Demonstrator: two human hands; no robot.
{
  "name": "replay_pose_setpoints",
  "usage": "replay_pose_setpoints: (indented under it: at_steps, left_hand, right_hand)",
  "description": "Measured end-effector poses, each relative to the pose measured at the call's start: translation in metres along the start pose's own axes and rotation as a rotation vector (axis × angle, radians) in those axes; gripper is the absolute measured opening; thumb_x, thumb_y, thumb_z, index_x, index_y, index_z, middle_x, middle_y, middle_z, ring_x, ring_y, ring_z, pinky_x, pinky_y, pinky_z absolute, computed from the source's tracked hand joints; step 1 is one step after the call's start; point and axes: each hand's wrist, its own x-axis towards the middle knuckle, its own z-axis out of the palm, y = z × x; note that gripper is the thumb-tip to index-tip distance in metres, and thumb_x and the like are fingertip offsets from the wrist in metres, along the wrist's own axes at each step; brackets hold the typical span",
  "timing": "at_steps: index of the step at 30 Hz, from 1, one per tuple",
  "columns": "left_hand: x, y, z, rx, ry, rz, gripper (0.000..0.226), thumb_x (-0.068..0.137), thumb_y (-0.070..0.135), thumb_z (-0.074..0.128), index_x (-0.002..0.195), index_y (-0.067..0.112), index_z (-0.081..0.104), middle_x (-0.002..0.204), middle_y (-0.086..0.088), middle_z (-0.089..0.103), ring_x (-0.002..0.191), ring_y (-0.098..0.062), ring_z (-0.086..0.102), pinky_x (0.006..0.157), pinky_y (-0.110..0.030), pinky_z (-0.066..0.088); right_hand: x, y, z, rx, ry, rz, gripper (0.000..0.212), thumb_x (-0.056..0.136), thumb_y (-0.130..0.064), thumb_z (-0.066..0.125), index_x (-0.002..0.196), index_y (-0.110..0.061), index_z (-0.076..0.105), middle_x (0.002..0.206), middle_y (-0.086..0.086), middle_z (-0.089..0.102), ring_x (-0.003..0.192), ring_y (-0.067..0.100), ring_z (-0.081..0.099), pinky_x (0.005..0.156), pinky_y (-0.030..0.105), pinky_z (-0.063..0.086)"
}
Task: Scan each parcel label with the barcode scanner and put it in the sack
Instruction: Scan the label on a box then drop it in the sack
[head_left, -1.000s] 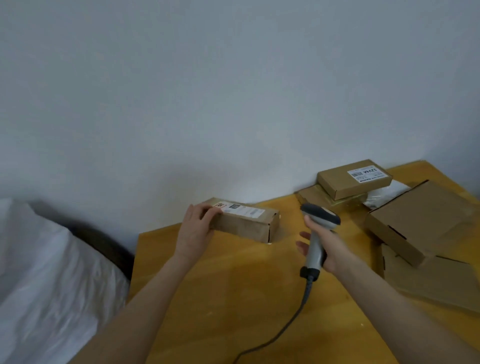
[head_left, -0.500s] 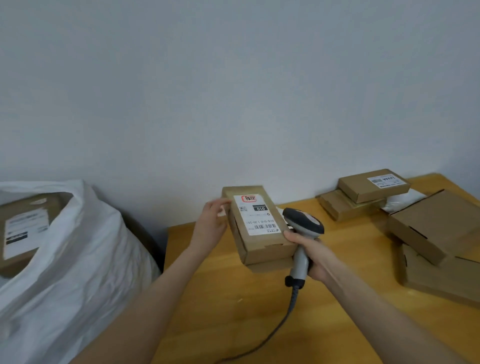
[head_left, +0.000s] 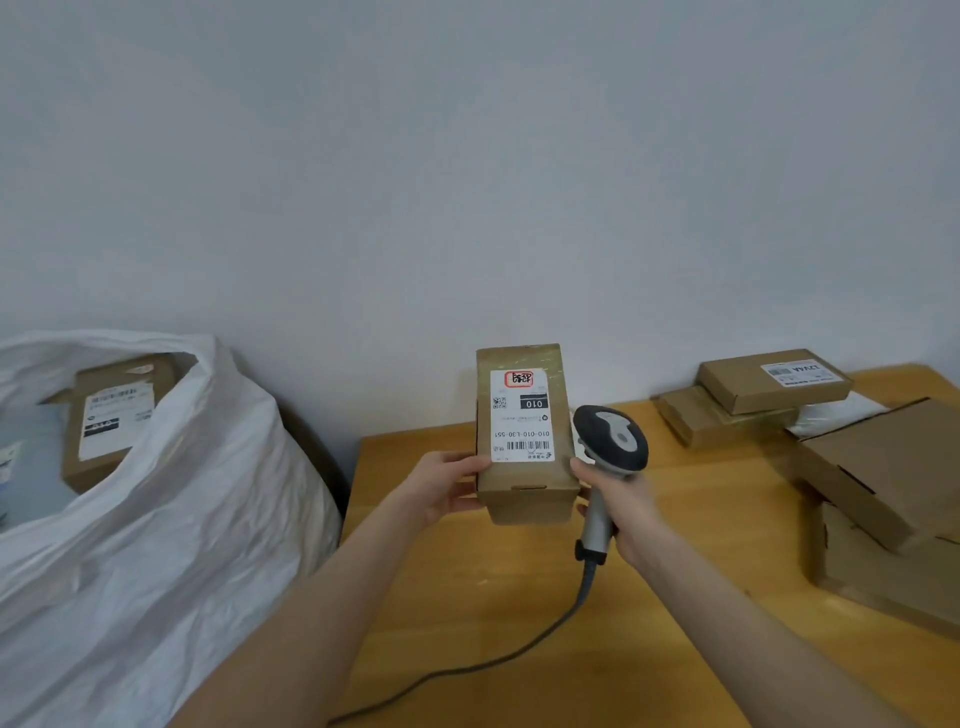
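Cardboard parcel (head_left: 527, 501) held in left hand (head_left: 441, 488) grip, fingers hidden behind; right hand (head_left: 623, 504) grips scanner (head_left: 615, 439).

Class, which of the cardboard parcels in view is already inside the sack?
The labelled parcel at far left, sitting in the open white sack. One other is held in the left hand; the rest lie on the wooden table.

My left hand (head_left: 441, 488) holds a box (head_left: 524, 441) up over the table (head_left: 467, 597), label (head_left: 521, 415) facing me. My right hand (head_left: 618, 499) grips the scanner (head_left: 610, 457) just right of it. The sack (head_left: 156, 519) on the left holds another box (head_left: 114, 415); more boxes (head_left: 769, 379) lie far right.
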Motion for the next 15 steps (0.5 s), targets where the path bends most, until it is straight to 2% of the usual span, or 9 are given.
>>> replay_pose_setpoints:
  at_steps: [2, 5, 8, 12, 15]
  left_hand:
    - [0.002, -0.003, -0.001, 0.025, 0.043, 0.058, 0.032, 0.087, 0.011, 0.068, 0.117, 0.009, 0.057, 0.111, -0.008, 0.068, 0.102, -0.025, 0.066, 0.087, -0.043, 0.056]
    - [0.004, -0.007, -0.005, 0.079, 0.105, 0.143, 0.040, 0.088, 0.010, 0.066, 0.126, 0.010, 0.055, 0.117, -0.004, 0.065, 0.105, -0.020, 0.063, 0.083, -0.036, 0.055]
    - [0.009, -0.016, -0.009, 0.079, 0.166, 0.176, 0.045, 0.088, 0.009, 0.066, 0.130, 0.010, 0.053, 0.122, -0.005, 0.063, 0.108, -0.021, 0.061, 0.084, -0.034, 0.055]
    - [0.013, -0.025, -0.010, 0.084, 0.241, 0.190, 0.050, 0.086, 0.009, 0.068, 0.133, 0.011, 0.051, 0.124, -0.005, 0.062, 0.112, -0.023, 0.060, 0.093, -0.040, 0.054]
    - [0.014, -0.028, -0.009, 0.060, 0.274, 0.195, 0.050, 0.087, 0.008, 0.067, 0.134, 0.011, 0.050, 0.125, -0.005, 0.061, 0.112, -0.023, 0.059, 0.093, -0.040, 0.053]
  right_hand:
    - [-0.009, -0.001, -0.002, -0.029, 0.019, -0.018, 0.012, 0.085, -0.014, 0.073, 0.091, -0.010, 0.064, 0.079, 0.007, 0.068, 0.068, 0.020, 0.061, 0.065, 0.033, 0.052]
    - [-0.033, 0.000, -0.003, -0.085, -0.035, -0.009, 0.010, 0.087, -0.013, 0.070, 0.082, -0.006, 0.064, 0.058, 0.008, 0.061, 0.049, 0.016, 0.052, 0.053, 0.028, 0.045]
    - [-0.058, 0.005, 0.002, -0.161, -0.100, -0.021, 0.010, 0.086, -0.011, 0.068, 0.082, -0.003, 0.064, 0.055, 0.008, 0.058, 0.045, 0.014, 0.049, 0.049, 0.028, 0.042]
    - [-0.079, 0.011, 0.008, -0.220, -0.131, -0.031, 0.014, 0.086, -0.012, 0.069, 0.076, -0.003, 0.065, 0.053, 0.009, 0.059, 0.044, 0.015, 0.050, 0.049, 0.028, 0.042]
    - [-0.085, 0.013, 0.009, -0.258, -0.135, -0.021, 0.018, 0.086, -0.012, 0.068, 0.071, -0.003, 0.064, 0.052, 0.009, 0.059, 0.044, 0.016, 0.050, 0.051, 0.029, 0.041]
